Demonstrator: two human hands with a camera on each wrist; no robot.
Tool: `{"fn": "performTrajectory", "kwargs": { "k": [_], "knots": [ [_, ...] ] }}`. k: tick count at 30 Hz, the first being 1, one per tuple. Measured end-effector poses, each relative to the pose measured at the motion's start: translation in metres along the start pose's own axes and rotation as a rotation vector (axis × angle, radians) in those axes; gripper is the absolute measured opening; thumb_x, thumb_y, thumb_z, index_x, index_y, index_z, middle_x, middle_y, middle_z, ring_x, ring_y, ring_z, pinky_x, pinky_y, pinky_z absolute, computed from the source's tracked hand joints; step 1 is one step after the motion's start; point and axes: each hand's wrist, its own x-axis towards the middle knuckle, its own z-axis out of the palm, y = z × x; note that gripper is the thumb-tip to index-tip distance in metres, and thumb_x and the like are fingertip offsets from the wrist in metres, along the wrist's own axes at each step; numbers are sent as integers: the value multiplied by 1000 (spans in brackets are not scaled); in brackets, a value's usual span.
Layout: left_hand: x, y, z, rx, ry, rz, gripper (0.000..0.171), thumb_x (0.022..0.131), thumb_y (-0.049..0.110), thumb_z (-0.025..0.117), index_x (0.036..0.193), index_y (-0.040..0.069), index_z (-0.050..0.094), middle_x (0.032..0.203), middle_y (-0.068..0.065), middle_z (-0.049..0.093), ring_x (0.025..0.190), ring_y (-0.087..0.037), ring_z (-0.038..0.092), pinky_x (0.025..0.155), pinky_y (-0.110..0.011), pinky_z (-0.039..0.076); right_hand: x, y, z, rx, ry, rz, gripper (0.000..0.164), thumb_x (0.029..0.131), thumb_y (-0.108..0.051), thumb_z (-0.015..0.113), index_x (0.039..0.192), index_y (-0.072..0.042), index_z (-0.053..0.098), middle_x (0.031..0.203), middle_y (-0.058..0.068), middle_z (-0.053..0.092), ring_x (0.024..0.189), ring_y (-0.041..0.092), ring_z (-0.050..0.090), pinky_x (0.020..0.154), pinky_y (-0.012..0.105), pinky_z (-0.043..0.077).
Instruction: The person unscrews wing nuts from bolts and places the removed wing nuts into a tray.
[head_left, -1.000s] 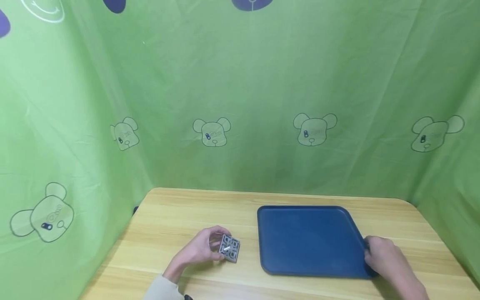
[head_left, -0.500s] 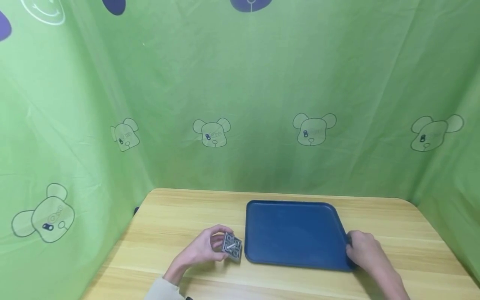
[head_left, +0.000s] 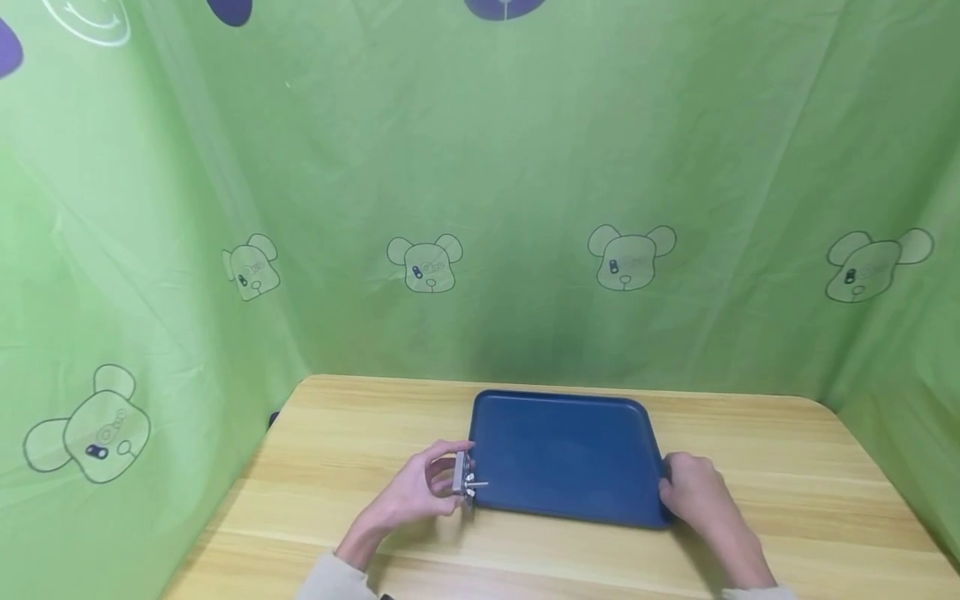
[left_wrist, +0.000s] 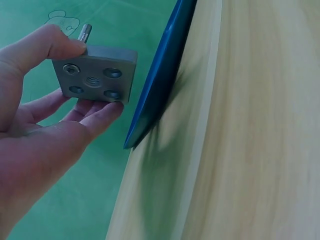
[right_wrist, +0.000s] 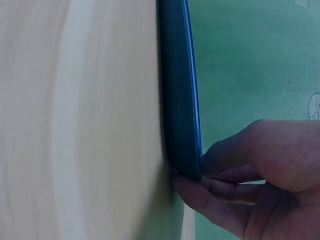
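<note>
L grip [head_left: 414, 492] pinches metal block [head_left: 459, 473] w/ bolt [left_wrist: 85, 33]; blue tray [head_left: 566, 458] fills gap btwn grips, close on block's R, R edge pinched by R grip [head_left: 699, 490]. Bench [head_left: 337, 467] room L of L grip; green curtain [head_left: 525, 167] beyond.

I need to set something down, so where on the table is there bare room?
The table is bare on the left, between its left edge and the left hand, and on the right, between the right hand and its right edge. It is crowded between the hands, with the tray and the metal block held close together.
</note>
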Motion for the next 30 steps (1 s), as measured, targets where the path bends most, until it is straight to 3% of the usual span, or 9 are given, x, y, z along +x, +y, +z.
{"fn": "performTrajectory", "kwargs": {
  "k": [7,16,30],
  "knots": [
    [7,-1,6,-29,64,-17,74,75,-15,73,143,-9,44,146,-36,43,135,-49,48,112,-36,50,7,-8,7,12,-6,9,25,87,0,65,103,18,65,96,35,67,85,47,67,71,60,62],
    [18,-4,16,-1,19,-1,73,76,-12,75,144,-6,46,147,-32,45,135,-43,49,108,-40,53,14,-16,12,36,16,1,18,86,-1,63,96,13,67,86,26,69,74,34,65,61,51,61],
    [33,-4,35,-19,-7,17,72,76,-7,78,141,-1,51,148,-29,46,135,-39,50,103,-38,57,18,-21,10,54,-16,48,12,88,0,62,93,10,65,77,16,64,68,28,59,55,41,56]
  ]
}}
